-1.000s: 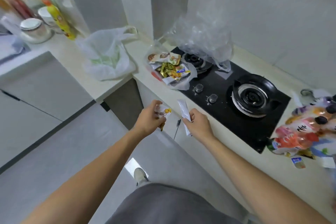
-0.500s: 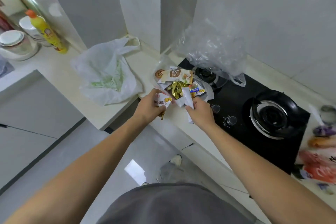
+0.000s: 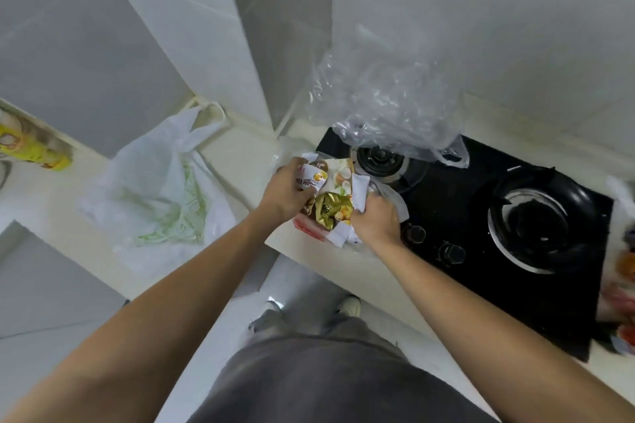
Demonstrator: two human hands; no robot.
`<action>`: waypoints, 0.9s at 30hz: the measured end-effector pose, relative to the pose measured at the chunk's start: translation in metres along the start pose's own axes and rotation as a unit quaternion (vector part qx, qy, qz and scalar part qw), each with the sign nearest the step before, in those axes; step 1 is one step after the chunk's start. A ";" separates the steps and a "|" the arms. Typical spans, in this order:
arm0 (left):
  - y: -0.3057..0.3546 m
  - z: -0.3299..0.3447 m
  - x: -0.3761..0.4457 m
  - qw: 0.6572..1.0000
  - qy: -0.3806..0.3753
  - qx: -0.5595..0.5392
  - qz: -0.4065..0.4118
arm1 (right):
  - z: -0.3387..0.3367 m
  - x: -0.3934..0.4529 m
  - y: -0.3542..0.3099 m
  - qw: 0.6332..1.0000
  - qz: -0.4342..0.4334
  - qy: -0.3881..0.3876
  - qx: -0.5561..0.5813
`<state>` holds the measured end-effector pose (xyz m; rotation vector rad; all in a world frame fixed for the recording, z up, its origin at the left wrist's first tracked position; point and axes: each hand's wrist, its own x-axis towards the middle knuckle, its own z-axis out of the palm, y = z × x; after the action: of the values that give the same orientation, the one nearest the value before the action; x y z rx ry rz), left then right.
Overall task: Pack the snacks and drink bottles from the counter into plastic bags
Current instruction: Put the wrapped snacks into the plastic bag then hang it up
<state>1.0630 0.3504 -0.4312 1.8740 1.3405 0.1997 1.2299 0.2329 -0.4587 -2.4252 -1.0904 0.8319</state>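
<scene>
A clear plastic bag [image 3: 395,204] lies open on the counter at the stove's left corner, holding several snack packets, among them a gold one [image 3: 335,211]. My left hand [image 3: 287,194] is shut on a small white snack packet [image 3: 311,177] over the bag's mouth. My right hand [image 3: 376,225] grips a long white packet [image 3: 359,196] together with the bag's edge. More colourful snack packs [image 3: 623,295] lie blurred at the far right edge.
A white plastic bag with green print [image 3: 154,196] sits on the counter to the left. A big crumpled clear bag [image 3: 388,103] rests over the back-left burner of the black gas stove [image 3: 515,223]. A yellow bottle [image 3: 31,148] stands far left.
Both hands moved forward from the counter's front edge to the open clear bag, carrying their packets over it. The view shifted left and tilted down.
</scene>
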 end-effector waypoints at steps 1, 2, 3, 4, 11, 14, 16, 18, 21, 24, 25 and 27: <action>0.001 0.001 0.010 1.000 -0.008 0.006 0.008 | 0.003 0.002 -0.001 1.000 0.006 0.005 -0.004; 0.000 0.002 0.020 1.000 -0.016 0.016 0.015 | 0.008 0.004 -0.001 1.000 0.013 0.010 -0.007; -0.001 0.003 0.030 0.999 -0.023 0.029 0.018 | 0.013 0.005 -0.001 0.999 0.027 0.014 -0.009; -0.004 0.005 0.040 0.998 -0.031 0.042 0.021 | 0.017 0.006 -0.001 0.999 0.044 0.014 -0.010; -0.031 0.005 0.077 0.986 -0.060 0.132 0.080 | 0.039 0.008 -0.018 0.991 0.119 0.055 -0.029; -0.038 0.002 0.080 0.972 -0.077 0.193 0.109 | 0.042 0.010 -0.033 0.987 0.143 0.066 -0.011; -0.042 0.000 0.082 0.967 -0.092 0.212 0.106 | 0.046 0.013 -0.036 0.984 0.160 0.081 -0.006; -0.046 -0.003 0.083 0.963 -0.096 0.228 0.108 | 0.049 0.013 -0.037 0.981 0.169 0.092 -0.001; -0.052 -0.006 0.082 0.960 -0.099 0.235 0.112 | 0.051 0.010 -0.036 0.979 0.178 0.099 -0.002; -0.057 -0.008 0.079 0.958 -0.086 0.234 0.142 | 0.048 0.004 -0.033 0.977 0.173 0.124 -0.003; -0.058 -0.009 0.078 0.957 -0.078 0.233 0.157 | 0.048 0.002 -0.031 0.977 0.172 0.126 -0.001; -0.060 -0.011 0.076 0.953 -0.055 0.235 0.183 | 0.048 -0.002 -0.025 0.979 0.162 0.127 0.009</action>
<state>1.0459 0.4277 -0.4878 2.4923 1.0101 -0.0456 1.1842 0.2515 -0.4814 -2.6427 -0.6013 0.5957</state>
